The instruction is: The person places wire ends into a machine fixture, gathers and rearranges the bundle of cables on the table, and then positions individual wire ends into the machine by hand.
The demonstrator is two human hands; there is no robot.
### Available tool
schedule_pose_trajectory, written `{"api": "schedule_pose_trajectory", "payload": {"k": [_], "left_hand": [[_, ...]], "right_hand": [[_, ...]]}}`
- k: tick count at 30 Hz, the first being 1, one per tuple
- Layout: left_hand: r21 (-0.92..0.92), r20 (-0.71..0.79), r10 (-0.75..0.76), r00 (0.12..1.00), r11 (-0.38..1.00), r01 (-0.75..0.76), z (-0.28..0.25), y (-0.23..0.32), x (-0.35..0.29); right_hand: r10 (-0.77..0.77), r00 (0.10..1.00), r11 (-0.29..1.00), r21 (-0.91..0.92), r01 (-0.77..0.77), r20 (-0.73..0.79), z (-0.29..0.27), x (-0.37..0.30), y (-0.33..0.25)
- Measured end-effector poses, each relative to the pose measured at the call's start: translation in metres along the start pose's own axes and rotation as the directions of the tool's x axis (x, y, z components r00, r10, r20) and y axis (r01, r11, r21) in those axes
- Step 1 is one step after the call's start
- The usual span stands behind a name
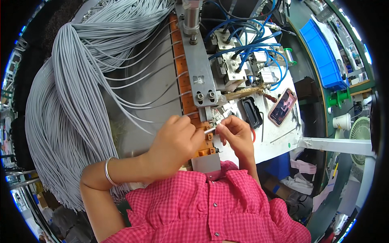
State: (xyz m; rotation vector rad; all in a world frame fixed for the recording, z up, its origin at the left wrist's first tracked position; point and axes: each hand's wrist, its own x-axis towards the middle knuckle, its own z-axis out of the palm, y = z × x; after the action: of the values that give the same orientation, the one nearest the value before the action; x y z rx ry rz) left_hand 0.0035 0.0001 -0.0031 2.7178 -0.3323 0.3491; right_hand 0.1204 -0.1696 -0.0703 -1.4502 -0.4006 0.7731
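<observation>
My left hand (pixel 178 139) is closed around a grey cable whose short light end (pixel 210 130) shows past the fingers. Thumb and fingers of my right hand (pixel 238 137) pinch the tip of that end; any small part there is hidden by the fingertips. Both hands hover over the near end of a long orange fixture rail (pixel 181 73), by its orange blocks (pixel 206 151). Several grey cables run from the rail to a big bundle of grey cables (pixel 77 93) on the left.
A metal press bar with an air cylinder (pixel 191 20) stands beyond my hands. Blue air hoses (pixel 259 46) feed metal blocks (pixel 233 60). A black tray (pixel 252 112), a phone (pixel 283 107) and a blue bin (pixel 324 56) lie to the right.
</observation>
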Motion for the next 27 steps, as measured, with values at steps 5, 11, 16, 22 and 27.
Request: {"api": "schedule_pose_trajectory", "payload": {"k": [5,11,16,22,27], "left_hand": [[0.061,0.092,-0.097,0.991,0.994,0.092,-0.006,-0.001,-0.002],[0.086,0.064,-0.050,0.997,0.995,0.044,0.003,-0.002,-0.002],[0.072,0.137,0.014,0.991,0.997,-0.024,-0.003,-0.002,0.002],[0.451,-0.029,-0.135,0.990,0.882,0.134,-0.066,-0.046,0.022],[0.624,-0.026,-0.388,0.921,0.714,0.318,-0.106,-0.148,0.120]], "right_hand": [[0.153,0.975,0.980,0.103,-0.171,0.162,-0.002,0.007,-0.001],[0.233,0.948,0.965,0.072,-0.253,0.216,-0.007,0.002,-0.005],[0.254,0.955,0.964,0.044,-0.263,0.151,0.003,0.002,-0.007],[-0.124,0.981,0.989,-0.095,0.111,-0.151,0.019,-0.014,-0.032],[-0.412,0.854,0.828,-0.261,0.496,0.318,0.052,-0.025,-0.041]]}}
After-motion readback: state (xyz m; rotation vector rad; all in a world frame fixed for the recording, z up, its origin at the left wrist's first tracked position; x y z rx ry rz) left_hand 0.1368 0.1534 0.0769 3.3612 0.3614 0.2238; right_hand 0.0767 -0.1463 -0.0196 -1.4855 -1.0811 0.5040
